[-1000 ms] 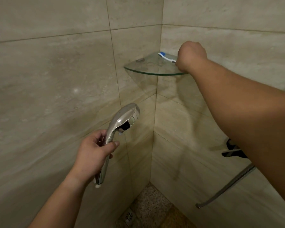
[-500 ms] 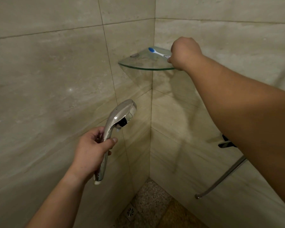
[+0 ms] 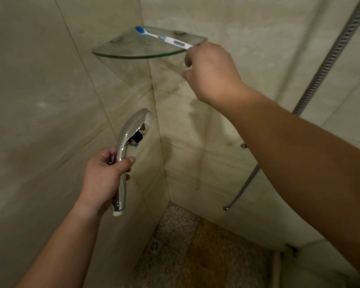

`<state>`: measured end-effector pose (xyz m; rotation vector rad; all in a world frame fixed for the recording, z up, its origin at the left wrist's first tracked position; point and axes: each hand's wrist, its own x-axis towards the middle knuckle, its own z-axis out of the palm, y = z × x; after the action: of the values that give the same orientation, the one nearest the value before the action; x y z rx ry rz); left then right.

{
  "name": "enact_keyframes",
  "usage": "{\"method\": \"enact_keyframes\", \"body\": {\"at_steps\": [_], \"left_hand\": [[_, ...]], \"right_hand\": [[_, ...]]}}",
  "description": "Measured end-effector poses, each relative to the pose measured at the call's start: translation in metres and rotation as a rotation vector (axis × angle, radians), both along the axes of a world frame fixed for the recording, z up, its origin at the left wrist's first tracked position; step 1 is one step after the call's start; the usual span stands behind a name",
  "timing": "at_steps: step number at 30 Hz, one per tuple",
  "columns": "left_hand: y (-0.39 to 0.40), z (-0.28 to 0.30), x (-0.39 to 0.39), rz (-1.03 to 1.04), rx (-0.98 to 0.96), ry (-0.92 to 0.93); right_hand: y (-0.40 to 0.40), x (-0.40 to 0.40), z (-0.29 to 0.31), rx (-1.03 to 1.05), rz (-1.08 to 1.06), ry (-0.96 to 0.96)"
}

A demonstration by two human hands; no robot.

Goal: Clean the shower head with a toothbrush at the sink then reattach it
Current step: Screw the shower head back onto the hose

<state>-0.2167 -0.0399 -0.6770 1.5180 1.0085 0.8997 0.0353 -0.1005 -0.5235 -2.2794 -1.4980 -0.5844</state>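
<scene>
Glass corner shelf (image 3: 133,51), metal hose (image 3: 328,59), perhaps a floor drain (image 3: 155,246).

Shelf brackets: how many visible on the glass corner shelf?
2. One bracket at the left wall edge of the glass shelf, one at the right wall edge. None seems hidden.

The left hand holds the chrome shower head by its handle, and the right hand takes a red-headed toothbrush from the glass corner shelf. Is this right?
Not quite. In the head view the toothbrush has a blue head, not red. The rest stands: the left hand holds the shower head by its handle, and the right hand takes the toothbrush from the glass corner shelf.
</scene>
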Motion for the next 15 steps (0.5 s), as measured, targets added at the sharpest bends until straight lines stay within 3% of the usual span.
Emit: {"method": "enact_keyframes", "body": {"at_steps": [8,15], "left_hand": [[-0.014,-0.019,0.018,0.016,-0.038,-0.013],[-0.04,-0.029,0.043,0.135,-0.016,-0.01]], "right_hand": [[-0.034,0.011,-0.107,-0.264,-0.028,0.119],[-0.059,0.018,-0.188,-0.556,0.149,0.098]]}}
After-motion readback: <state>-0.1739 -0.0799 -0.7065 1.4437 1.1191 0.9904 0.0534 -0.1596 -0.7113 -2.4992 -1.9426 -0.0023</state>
